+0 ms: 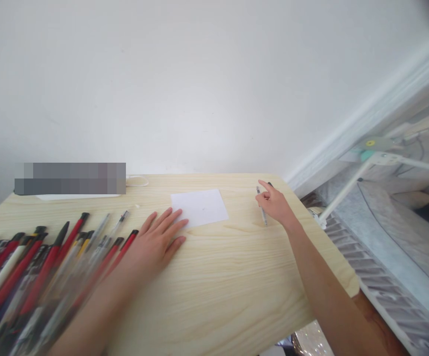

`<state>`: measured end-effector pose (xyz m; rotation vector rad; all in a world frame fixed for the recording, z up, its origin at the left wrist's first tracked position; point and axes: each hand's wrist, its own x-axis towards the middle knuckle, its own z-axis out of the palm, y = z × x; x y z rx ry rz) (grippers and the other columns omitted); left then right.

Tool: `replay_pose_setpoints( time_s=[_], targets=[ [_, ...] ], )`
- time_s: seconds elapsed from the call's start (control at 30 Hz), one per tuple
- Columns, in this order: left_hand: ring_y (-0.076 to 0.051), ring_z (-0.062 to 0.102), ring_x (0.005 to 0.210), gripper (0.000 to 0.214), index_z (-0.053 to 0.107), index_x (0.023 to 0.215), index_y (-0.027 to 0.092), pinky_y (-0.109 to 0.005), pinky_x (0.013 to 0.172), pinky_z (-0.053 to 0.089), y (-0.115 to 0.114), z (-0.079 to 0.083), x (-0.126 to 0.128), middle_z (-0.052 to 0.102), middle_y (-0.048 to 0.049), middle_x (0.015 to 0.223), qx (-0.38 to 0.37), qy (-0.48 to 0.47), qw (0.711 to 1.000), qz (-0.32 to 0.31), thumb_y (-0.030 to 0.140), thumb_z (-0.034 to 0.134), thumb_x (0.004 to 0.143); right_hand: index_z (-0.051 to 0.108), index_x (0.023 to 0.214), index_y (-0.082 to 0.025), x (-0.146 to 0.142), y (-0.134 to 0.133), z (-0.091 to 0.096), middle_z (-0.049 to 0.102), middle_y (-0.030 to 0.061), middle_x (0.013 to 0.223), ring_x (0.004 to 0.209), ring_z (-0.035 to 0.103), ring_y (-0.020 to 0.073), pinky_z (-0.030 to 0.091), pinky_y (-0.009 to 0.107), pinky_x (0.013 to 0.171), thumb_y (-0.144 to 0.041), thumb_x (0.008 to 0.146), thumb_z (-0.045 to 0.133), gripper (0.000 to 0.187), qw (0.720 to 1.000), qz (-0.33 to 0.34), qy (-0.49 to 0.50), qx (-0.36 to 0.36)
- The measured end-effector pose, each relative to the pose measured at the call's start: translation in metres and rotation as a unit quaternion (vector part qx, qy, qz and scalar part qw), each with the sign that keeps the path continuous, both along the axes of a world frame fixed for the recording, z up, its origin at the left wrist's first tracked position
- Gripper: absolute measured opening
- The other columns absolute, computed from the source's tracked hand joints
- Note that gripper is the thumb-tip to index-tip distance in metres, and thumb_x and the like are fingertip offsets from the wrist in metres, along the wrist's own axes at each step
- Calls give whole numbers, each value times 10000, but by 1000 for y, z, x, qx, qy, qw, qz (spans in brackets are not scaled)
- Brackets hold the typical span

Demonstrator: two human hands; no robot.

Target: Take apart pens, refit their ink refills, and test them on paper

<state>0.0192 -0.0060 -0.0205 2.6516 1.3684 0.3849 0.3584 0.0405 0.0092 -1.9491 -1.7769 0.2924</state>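
My left hand (pixel 158 237) lies flat on the light wooden table (pixel 214 277), fingers spread, its fingertips touching the near left corner of a white sheet of paper (pixel 200 207). My right hand (pixel 275 203) reaches to the table's far right side, fingers curled over a slim pen (pixel 262 211) that lies on the wood. Whether the fingers grip the pen or only rest on it I cannot make out.
Several red, black, clear and yellow pens (pixel 32 267) lie in a row on the table's left side. A blurred dark strip (pixel 69 178) sits at the far edge by the white wall. Right of the table stand a white rack (pixel 381 291) and grey bedding.
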Motion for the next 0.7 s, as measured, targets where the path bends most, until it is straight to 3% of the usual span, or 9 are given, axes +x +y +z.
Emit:
replay_pose_setpoints(
  time_s=[0.23, 0.47, 0.7],
  targets=[
    [-253, 320, 1306, 404, 503, 1247, 237, -498, 1070, 233, 0, 1, 1, 404, -48, 1395, -3, 6, 1000, 4, 399, 369, 902, 570, 1091, -132, -17, 4, -13, 524, -45, 520, 499, 492, 123, 379, 237, 573, -209, 734, 444, 386, 999, 27, -24, 15],
    [-227, 295, 1320, 417, 476, 1269, 259, -469, 1086, 214, 0, -5, 0, 379, -16, 1412, 15, 11, 1000, 9, 421, 354, 904, 398, 1283, -100, -6, 7, -19, 606, -5, 641, 631, 564, 160, 403, 262, 652, -281, 801, 455, 519, 997, 21, -76, 21],
    [-230, 291, 1322, 420, 471, 1276, 262, -486, 1080, 222, 1, -1, 1, 369, -10, 1414, -4, 30, 999, 11, 416, 345, 906, 636, 866, -160, 33, 9, -11, 646, 73, 764, 735, 588, 219, 399, 310, 677, -382, 801, 483, 278, 985, -60, -158, 31]
  ],
)
